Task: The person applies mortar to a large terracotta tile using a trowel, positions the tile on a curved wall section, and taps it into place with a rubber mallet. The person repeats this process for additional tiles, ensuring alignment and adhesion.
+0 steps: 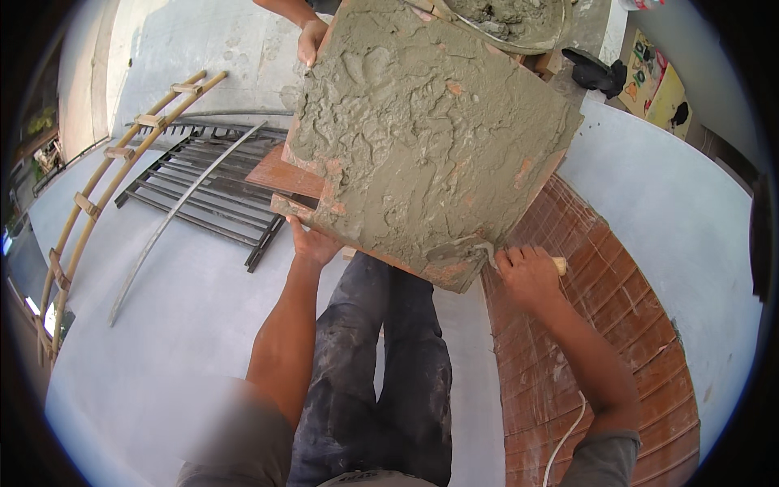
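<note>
A square board or tile (430, 138), thickly coated in wet grey mortar with orange showing through and a notch at its lower left, fills the upper middle of the head view. My left hand (315, 243) grips its lower left edge. My right hand (527, 276) is closed on the wooden handle of a trowel (458, 253), whose mortar-smeared blade rests on the board's lower right corner. Another person's hand (312, 39) holds the board's upper left edge. A bucket of mortar (561, 24) stands behind the board at the top.
A bamboo ladder (101, 174), a black metal grille (195, 187) and a long metal strip (150, 252) lie at left. Reddish-brown tiled steps or flooring (600, 341) with a white cord (568, 438) run down the right. A dark object (596, 73) sits at upper right.
</note>
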Motion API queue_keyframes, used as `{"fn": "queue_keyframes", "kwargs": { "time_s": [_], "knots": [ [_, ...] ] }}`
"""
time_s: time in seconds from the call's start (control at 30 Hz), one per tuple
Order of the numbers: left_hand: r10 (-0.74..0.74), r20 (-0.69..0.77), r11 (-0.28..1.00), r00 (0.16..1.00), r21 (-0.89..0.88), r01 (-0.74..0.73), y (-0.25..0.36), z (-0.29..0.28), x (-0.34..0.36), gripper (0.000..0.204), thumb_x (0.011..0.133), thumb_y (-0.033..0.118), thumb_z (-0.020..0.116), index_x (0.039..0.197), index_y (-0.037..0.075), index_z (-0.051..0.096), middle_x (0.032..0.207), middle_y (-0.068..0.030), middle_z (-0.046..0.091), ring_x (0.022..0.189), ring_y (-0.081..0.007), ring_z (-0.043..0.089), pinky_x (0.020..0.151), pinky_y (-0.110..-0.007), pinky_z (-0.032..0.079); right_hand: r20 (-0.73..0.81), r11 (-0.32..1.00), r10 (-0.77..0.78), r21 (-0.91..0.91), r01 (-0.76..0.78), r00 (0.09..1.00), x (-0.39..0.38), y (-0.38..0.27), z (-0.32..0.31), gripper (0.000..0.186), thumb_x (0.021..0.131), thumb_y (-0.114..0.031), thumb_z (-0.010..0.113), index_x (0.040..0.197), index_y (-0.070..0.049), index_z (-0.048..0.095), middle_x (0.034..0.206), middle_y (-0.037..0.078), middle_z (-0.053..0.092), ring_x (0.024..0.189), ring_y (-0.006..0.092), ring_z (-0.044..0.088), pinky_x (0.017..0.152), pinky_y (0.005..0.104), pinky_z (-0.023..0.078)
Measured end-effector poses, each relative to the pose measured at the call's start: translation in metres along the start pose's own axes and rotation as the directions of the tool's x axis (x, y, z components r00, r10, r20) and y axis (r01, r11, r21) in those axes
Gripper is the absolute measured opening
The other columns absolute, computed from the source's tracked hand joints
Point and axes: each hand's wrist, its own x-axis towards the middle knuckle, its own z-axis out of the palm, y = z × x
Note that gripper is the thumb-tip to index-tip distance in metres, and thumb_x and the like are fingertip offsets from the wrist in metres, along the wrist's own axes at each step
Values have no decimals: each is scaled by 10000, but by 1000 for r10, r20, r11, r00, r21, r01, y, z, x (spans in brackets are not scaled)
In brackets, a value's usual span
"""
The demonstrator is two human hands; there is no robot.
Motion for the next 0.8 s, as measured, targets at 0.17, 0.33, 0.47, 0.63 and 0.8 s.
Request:
{"fn": "queue_keyframes", "kwargs": {
  "time_s": [0.17,0.33,0.47,0.63,0.8],
  "knots": [
    [-18,-9,999,1000,-40,18,3,-5,0,1206,781,947,242,1560,27,251,1609,-156,292,1472,-368,271,1192,-554,215,128,809,444,368,-459,887,37,41,-70,312,914,-287,656,1094,-33,626,892,141,640,820,328,672,726,474,521],
    [-21,6,996,1000,-81,21,2,-7,0,1184,801,931,262,1557,20,255,1615,-149,285,1470,-367,275,1183,-556,241,-325,782,618,349,-517,715,113,122,-125,291,950,-288,622,1127,-59,603,998,196,657,917,389,673,768,497,524],
    [-36,-34,997,999,-69,33,3,-4,1,1204,748,971,252,1542,71,333,1564,-136,391,1410,-353,395,1140,-562,315,-293,726,668,56,-685,684,197,182,-177,207,956,-165,558,1119,-47,606,1100,195,676,963,394,681,808,470,550],
    [-23,46,997,999,-72,27,3,-6,-3,1215,772,954,243,1564,32,255,1616,-127,292,1477,-343,270,1197,-548,212,-292,733,591,-195,-652,752,271,237,-187,255,963,-177,533,1102,-27,684,1051,205,695,949,399,694,805,492,554],
    [-34,28,997,999,-70,36,0,-3,-5,1237,748,969,240,1559,36,271,1605,-131,317,1463,-345,300,1185,-548,233,-219,797,579,-49,-602,785,318,257,-185,303,932,-212,561,993,55,690,1015,261,711,905,376,714,771,464,566]
  ]
}}
